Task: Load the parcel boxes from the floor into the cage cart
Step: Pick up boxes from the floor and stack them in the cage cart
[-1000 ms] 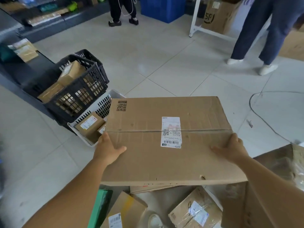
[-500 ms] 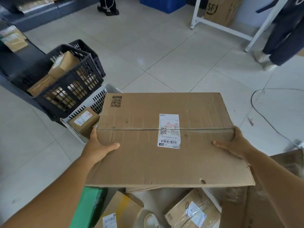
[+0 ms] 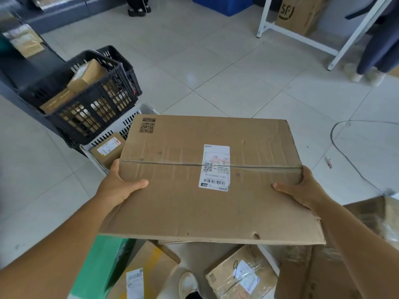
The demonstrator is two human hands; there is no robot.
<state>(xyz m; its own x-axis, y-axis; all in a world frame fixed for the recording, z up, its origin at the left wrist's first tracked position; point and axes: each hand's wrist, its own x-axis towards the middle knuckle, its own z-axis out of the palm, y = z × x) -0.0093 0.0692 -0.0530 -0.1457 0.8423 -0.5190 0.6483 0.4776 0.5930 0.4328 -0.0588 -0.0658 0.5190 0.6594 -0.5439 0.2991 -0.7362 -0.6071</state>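
A large flat cardboard parcel box (image 3: 194,203) with a white shipping label and a printed QR code is held level in front of me, above the floor. My left hand (image 3: 121,186) grips its left edge, thumb on top. My right hand (image 3: 300,190) grips its right edge the same way. Under the box lie other parcels: a green box (image 3: 101,266), a brown box with a yellow stripe (image 3: 149,275) and a taped box (image 3: 244,275). No cage cart is clearly visible.
A black crate (image 3: 86,100) holding parcels stands at the left, with a white basket (image 3: 127,126) and a small parcel in front of it. A big open carton (image 3: 367,244) sits at the right. A cable (image 3: 339,147) lies on the tiles. People stand at the back beside a white rack (image 3: 343,46).
The box has stayed in both hands and come slightly lower and closer to me. My view has tilted down a little and the person at the right has stepped further right.
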